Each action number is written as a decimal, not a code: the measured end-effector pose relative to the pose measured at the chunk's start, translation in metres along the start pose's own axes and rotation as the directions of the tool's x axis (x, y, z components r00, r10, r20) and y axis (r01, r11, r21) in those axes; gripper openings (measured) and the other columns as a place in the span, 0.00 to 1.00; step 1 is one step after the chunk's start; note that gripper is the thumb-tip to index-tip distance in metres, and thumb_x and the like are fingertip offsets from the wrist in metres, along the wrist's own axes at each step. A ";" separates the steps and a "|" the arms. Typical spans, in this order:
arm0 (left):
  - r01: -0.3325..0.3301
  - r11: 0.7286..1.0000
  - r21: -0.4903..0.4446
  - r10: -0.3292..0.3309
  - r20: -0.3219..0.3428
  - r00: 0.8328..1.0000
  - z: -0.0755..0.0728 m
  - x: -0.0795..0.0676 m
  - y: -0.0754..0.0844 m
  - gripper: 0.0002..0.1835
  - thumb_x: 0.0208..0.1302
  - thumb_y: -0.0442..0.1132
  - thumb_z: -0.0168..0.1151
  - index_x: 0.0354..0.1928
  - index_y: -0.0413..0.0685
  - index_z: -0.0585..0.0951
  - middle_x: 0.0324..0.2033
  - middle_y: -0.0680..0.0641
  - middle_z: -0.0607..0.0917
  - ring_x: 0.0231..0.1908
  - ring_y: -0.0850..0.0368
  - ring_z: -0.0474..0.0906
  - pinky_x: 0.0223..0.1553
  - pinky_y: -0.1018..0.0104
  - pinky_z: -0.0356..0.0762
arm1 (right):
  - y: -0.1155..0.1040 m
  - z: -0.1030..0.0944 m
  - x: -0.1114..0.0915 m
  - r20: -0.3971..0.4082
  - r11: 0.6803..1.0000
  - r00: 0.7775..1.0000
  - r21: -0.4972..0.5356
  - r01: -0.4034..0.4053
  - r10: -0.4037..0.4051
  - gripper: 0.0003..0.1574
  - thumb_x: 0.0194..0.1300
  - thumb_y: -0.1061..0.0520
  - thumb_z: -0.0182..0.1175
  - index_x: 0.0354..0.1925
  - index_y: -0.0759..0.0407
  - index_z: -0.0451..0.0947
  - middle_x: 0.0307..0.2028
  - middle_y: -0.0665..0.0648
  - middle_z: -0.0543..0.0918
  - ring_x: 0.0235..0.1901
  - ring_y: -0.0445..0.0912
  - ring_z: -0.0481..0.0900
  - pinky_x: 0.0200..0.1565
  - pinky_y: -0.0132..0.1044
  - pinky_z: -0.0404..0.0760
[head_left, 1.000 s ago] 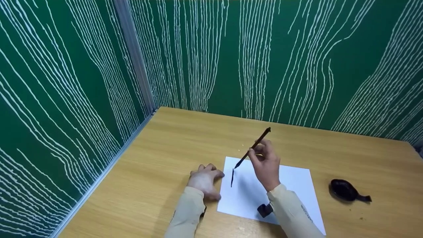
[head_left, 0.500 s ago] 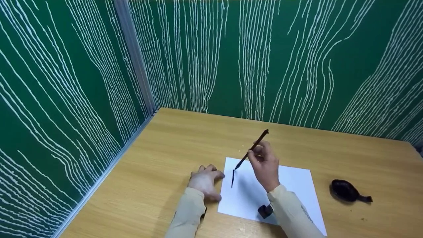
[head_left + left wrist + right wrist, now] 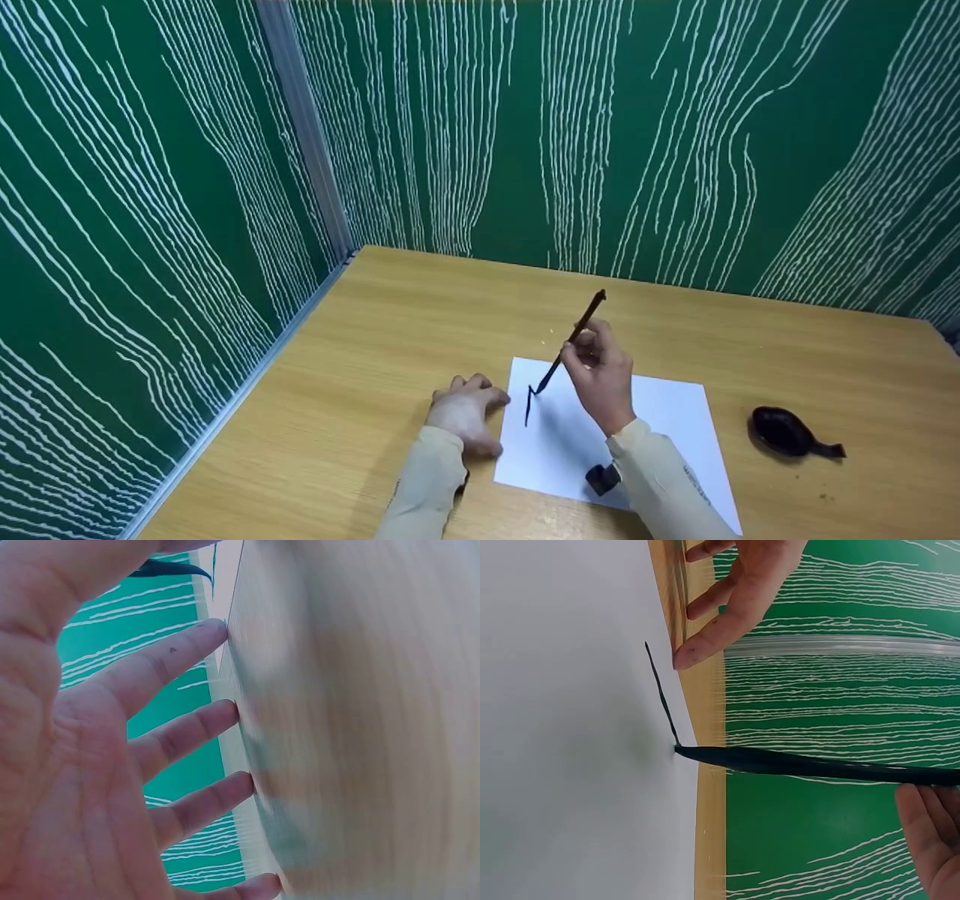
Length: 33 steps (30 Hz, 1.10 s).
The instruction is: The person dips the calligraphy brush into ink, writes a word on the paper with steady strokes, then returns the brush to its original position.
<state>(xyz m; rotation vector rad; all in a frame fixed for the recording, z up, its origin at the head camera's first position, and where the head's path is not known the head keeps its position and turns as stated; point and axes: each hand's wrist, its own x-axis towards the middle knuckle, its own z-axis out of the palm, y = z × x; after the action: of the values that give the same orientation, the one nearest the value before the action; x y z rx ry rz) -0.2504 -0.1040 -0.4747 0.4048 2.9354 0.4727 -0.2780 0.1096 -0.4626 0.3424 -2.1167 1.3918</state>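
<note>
My right hand (image 3: 602,375) pinches a dark paintbrush (image 3: 574,337) by its handle, which slants up and to the right. The brush tip is on the white sheet of paper (image 3: 660,409), at the end of a thin black stroke (image 3: 528,409) near the left edge. In the right wrist view the bristles of the paintbrush (image 3: 727,757) bend slightly where they meet the paper. My left hand (image 3: 463,415) rests with spread fingers on the table, thumb and forefinger at the paper's left edge. The left wrist view shows the fingertips (image 3: 216,630) touching the tabletop.
A small dark dish with a short handle (image 3: 780,431) lies on the wooden table (image 3: 300,420), right of the paper. Green panels with white wavy lines (image 3: 480,150) close off the back and left sides. A black wrist camera (image 3: 601,478) hangs under the right sleeve.
The brush tip has moved a little down and right from the top of the stroke, adding a short slanting line. The left hand has stayed in place.
</note>
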 end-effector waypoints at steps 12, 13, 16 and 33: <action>0.005 1.000 -0.005 -0.005 0.006 1.000 0.001 -0.001 0.001 0.41 0.40 0.48 0.82 0.64 0.64 0.84 0.64 0.50 0.79 0.61 0.47 0.72 0.56 0.45 0.73 | -0.003 -0.001 -0.001 -0.014 1.000 1.000 -0.011 -0.001 0.001 0.19 0.67 0.71 0.60 0.54 0.59 0.76 0.32 0.56 0.87 0.31 0.38 0.83 0.40 0.22 0.82; 0.006 1.000 -0.005 -0.006 0.004 1.000 0.001 0.000 0.001 0.41 0.40 0.48 0.81 0.64 0.64 0.84 0.64 0.50 0.79 0.61 0.47 0.72 0.57 0.44 0.73 | -0.003 -0.001 -0.001 -0.015 1.000 1.000 -0.013 0.001 -0.001 0.19 0.66 0.71 0.60 0.54 0.59 0.76 0.32 0.56 0.86 0.31 0.39 0.83 0.40 0.22 0.82; 0.003 1.000 -0.005 -0.003 0.001 1.000 0.001 0.001 0.000 0.40 0.40 0.48 0.81 0.64 0.64 0.84 0.64 0.50 0.79 0.61 0.47 0.72 0.56 0.44 0.73 | -0.002 -0.001 -0.001 -0.014 1.000 1.000 -0.023 0.007 -0.008 0.18 0.66 0.71 0.60 0.53 0.59 0.76 0.31 0.57 0.86 0.31 0.39 0.83 0.40 0.22 0.82; 0.012 1.000 0.013 -0.012 0.017 1.000 0.001 0.003 0.000 0.40 0.40 0.49 0.80 0.64 0.64 0.84 0.64 0.49 0.79 0.60 0.47 0.72 0.55 0.44 0.74 | -0.002 -0.003 -0.002 -0.032 0.998 0.999 -0.061 0.028 -0.030 0.18 0.63 0.70 0.61 0.51 0.60 0.77 0.28 0.55 0.84 0.27 0.39 0.80 0.35 0.25 0.81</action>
<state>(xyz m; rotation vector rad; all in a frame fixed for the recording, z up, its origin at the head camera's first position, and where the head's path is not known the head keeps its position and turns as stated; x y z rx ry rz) -0.2529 -0.1025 -0.4755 0.3906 2.9236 0.4470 -0.2745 0.1110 -0.4610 0.3231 -2.1133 1.3054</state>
